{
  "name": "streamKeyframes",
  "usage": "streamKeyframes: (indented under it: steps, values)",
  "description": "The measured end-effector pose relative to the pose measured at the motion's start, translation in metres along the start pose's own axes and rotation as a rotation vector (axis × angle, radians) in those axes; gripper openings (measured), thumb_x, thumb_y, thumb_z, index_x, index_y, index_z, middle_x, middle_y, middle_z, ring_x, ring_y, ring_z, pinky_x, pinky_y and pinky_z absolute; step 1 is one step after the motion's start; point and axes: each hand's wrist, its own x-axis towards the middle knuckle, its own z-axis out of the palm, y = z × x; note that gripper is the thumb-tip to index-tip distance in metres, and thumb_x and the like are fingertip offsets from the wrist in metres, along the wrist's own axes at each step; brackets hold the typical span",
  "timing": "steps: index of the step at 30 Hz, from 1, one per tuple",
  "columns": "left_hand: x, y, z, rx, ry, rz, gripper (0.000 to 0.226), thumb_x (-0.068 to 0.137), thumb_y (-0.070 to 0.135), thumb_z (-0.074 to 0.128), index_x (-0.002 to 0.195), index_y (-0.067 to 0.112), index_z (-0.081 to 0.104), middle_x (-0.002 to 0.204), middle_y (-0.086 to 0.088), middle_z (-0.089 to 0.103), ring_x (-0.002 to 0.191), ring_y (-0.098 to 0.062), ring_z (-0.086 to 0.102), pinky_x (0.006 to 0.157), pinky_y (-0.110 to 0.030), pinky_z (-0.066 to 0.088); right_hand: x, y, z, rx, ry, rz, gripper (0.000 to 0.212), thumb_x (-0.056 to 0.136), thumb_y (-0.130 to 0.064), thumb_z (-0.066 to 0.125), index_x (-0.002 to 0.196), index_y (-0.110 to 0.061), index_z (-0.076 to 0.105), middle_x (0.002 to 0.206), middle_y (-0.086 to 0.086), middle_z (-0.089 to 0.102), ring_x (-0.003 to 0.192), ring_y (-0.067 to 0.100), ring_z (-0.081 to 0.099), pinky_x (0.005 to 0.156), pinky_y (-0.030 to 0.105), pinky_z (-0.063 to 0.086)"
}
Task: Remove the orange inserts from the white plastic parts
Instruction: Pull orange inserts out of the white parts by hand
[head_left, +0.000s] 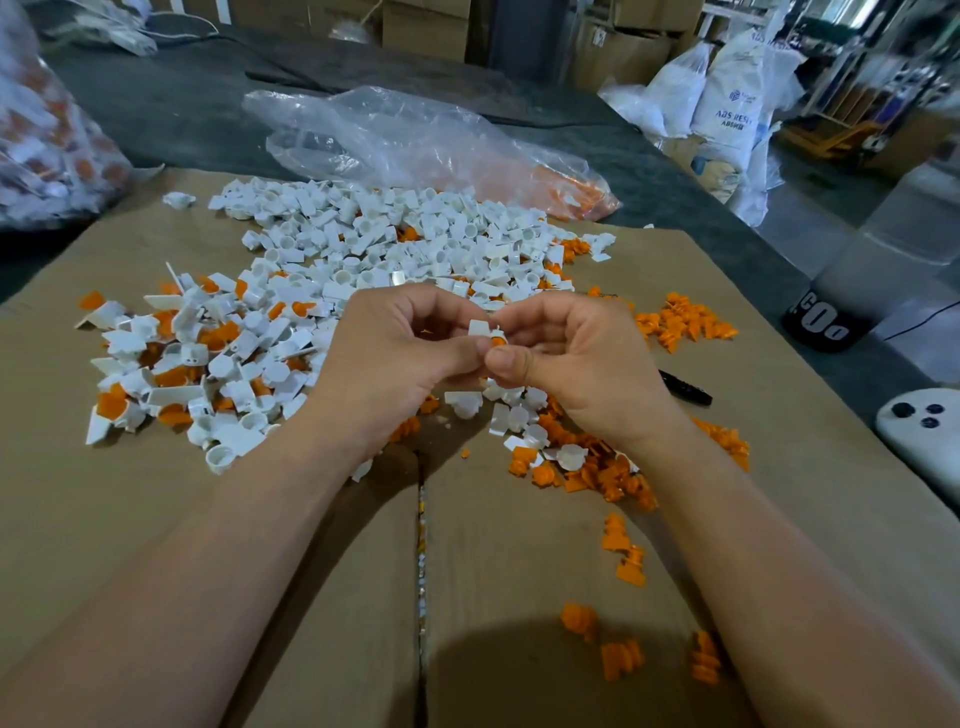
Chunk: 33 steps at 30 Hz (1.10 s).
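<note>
Both hands meet above the middle of the cardboard. My left hand (400, 353) and my right hand (566, 364) pinch one small white plastic part (479, 328) between thumbs and fingertips. An orange insert (497, 341) shows in that part, just under my right fingertips. At the left lies a pile of white parts with orange inserts (192, 364). Behind the hands spreads a heap of white parts (395, 239). Loose orange inserts (685, 322) lie at the right, with more orange inserts (587, 467) under my right wrist.
The cardboard sheet (156, 519) covers a dark table. A clear plastic bag (415, 140) with orange pieces lies behind the heap, and a filled bag (47, 130) stands at far left. A black marker (685, 387), a white controller (924, 436) and a dark container (826, 322) sit right.
</note>
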Motion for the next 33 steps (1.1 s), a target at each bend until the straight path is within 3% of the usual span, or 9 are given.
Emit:
streamKeyframes:
  steps: [7,15,22,29,33]
  values:
    - [0.000,0.004,-0.001,-0.036,0.007,-0.051,0.015,0.074,-0.009,0.067,0.071,0.006,0.065,0.051,0.001,0.064,0.045,-0.009,0.062,0.046,-0.015,0.048,-0.002,0.002,0.003,0.086,-0.010,-0.007,0.028,0.058,-0.030,0.070,0.085,-0.024,0.064,0.076,-0.004,0.067,0.073,0.012,0.066,0.073,0.028,0.057]
    - [0.003,0.005,-0.003,-0.199,0.031,-0.211,0.014,0.073,-0.011,0.064,0.068,0.003,0.063,0.054,-0.004,0.064,0.048,-0.012,0.061,0.045,-0.016,0.048,-0.002,0.004,0.004,0.125,-0.054,-0.095,0.035,0.073,0.002,0.069,0.098,-0.022,0.062,0.086,-0.003,0.069,0.082,0.009,0.069,0.075,0.020,0.054]
    - [0.005,0.006,-0.006,-0.216,0.008,-0.267,0.011,0.071,-0.010,0.065,0.069,0.001,0.063,0.055,-0.006,0.064,0.047,-0.013,0.060,0.044,-0.016,0.048,-0.003,0.007,0.006,0.108,-0.009,-0.165,0.029,0.074,0.005,0.068,0.087,-0.021,0.066,0.076,-0.012,0.069,0.075,0.006,0.068,0.070,0.017,0.053]
    - [0.004,0.005,-0.006,-0.181,0.007,-0.271,0.009,0.070,-0.007,0.067,0.069,0.001,0.064,0.058,-0.007,0.066,0.050,-0.013,0.063,0.047,-0.017,0.051,-0.003,0.009,0.006,0.040,-0.012,-0.219,0.036,0.072,0.003,0.070,0.094,-0.024,0.063,0.080,-0.013,0.067,0.077,0.001,0.067,0.071,0.015,0.052]
    - [0.004,0.005,-0.007,-0.168,-0.004,-0.267,0.010,0.070,-0.008,0.066,0.070,0.002,0.065,0.057,-0.006,0.065,0.050,-0.013,0.063,0.047,-0.016,0.050,-0.002,0.011,0.007,0.004,0.041,-0.269,0.036,0.072,0.001,0.071,0.104,-0.014,0.062,0.083,-0.009,0.066,0.078,0.001,0.066,0.073,0.017,0.053]
